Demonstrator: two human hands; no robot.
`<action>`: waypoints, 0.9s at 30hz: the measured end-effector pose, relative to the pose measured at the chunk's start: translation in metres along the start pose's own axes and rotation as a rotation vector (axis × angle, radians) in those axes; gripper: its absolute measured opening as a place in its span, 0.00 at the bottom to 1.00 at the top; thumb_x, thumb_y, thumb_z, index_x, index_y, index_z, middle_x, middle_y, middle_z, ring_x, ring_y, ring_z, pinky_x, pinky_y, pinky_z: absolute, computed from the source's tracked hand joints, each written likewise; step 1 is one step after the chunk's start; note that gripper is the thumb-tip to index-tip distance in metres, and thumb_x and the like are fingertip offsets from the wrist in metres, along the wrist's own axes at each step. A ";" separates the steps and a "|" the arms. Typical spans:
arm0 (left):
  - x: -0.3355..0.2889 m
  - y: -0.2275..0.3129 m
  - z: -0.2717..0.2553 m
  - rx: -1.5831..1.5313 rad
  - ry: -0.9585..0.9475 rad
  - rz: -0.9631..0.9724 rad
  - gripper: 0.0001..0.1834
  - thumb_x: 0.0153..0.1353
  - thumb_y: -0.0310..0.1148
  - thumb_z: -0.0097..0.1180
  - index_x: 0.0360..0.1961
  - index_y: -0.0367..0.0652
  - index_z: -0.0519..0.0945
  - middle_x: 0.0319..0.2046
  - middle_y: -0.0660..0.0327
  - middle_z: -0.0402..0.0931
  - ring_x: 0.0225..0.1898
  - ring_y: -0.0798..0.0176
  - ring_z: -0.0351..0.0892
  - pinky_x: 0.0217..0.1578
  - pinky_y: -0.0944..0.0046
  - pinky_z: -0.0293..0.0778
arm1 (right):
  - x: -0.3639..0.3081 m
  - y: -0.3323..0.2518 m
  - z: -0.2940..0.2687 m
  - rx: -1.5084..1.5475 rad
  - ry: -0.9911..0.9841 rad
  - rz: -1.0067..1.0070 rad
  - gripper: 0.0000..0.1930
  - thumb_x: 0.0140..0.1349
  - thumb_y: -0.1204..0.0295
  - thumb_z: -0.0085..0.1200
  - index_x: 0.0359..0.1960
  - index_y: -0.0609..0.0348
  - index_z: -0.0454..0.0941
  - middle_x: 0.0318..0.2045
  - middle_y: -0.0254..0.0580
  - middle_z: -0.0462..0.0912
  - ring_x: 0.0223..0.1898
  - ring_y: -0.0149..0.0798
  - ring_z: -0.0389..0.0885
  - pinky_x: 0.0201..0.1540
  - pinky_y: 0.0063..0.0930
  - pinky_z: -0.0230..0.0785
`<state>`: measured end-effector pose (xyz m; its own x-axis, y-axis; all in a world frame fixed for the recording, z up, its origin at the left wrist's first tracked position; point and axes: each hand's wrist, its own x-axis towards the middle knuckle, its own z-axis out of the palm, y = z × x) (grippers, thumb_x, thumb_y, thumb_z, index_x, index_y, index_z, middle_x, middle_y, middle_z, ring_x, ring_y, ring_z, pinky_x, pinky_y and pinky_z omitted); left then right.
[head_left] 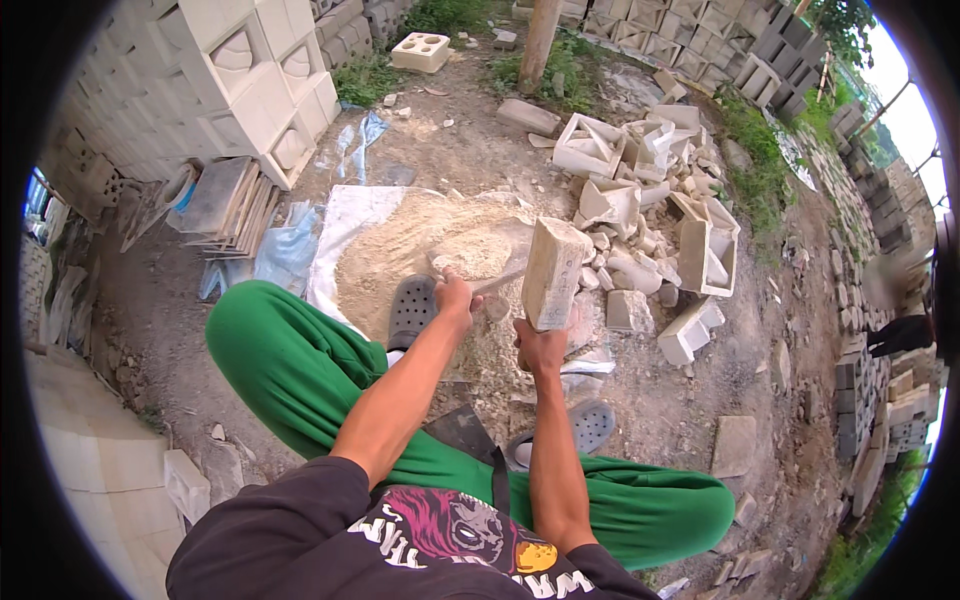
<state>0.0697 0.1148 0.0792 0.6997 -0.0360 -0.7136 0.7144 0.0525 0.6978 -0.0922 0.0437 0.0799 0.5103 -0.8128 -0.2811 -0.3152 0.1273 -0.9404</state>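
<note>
My right hand (542, 345) is closed at the lower end of a pale rectangular block (553, 275) with worn edges, which stands up from the fist. Whether the block has a handle inside my grip is hidden. My left hand (455, 299) is closed on a thin greyish bar (503, 278) that points right, toward the block. Just beyond the left fingers is a pale, rough lump (472, 262). Beneath both hands, crushed sandy rubble (400, 240) covers a white sheet (325, 255).
Broken pale block pieces (628, 215) are heaped to the right. Stacked blocks (225, 75) rise at the far left, beside stacked boards (235, 210) and blue plastic (287, 245). A wooden post (540, 45) stands at the back. My grey clogs (411, 311) flank the rubble.
</note>
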 end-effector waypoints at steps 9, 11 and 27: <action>0.033 0.002 -0.013 -0.033 -0.162 -0.098 0.26 0.78 0.48 0.31 0.65 0.40 0.61 0.49 0.43 0.77 0.26 0.53 0.85 0.14 0.69 0.75 | -0.016 0.043 0.013 -0.073 -0.160 0.099 0.13 0.51 0.67 0.65 0.33 0.64 0.83 0.22 0.42 0.85 0.22 0.38 0.85 0.29 0.37 0.76; 0.013 0.005 -0.008 -0.018 -0.101 -0.017 0.26 0.78 0.47 0.30 0.55 0.33 0.70 0.41 0.43 0.81 0.25 0.59 0.85 0.13 0.73 0.74 | -0.014 0.043 0.007 -0.099 -0.112 -0.119 0.13 0.50 0.66 0.66 0.33 0.64 0.83 0.21 0.42 0.85 0.22 0.37 0.84 0.28 0.36 0.76; 0.003 0.016 -0.004 -0.208 -0.109 -0.115 0.19 0.68 0.27 0.38 0.58 0.29 0.66 0.51 0.41 0.74 0.32 0.51 0.86 0.20 0.68 0.81 | -0.020 0.000 0.015 -0.151 -0.109 0.045 0.09 0.53 0.69 0.63 0.28 0.64 0.81 0.19 0.40 0.82 0.23 0.36 0.84 0.27 0.33 0.74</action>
<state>0.0831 0.1194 0.0884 0.6194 -0.1599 -0.7686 0.7790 0.2459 0.5767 -0.0901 0.0680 0.0829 0.5742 -0.7406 -0.3490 -0.4518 0.0690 -0.8895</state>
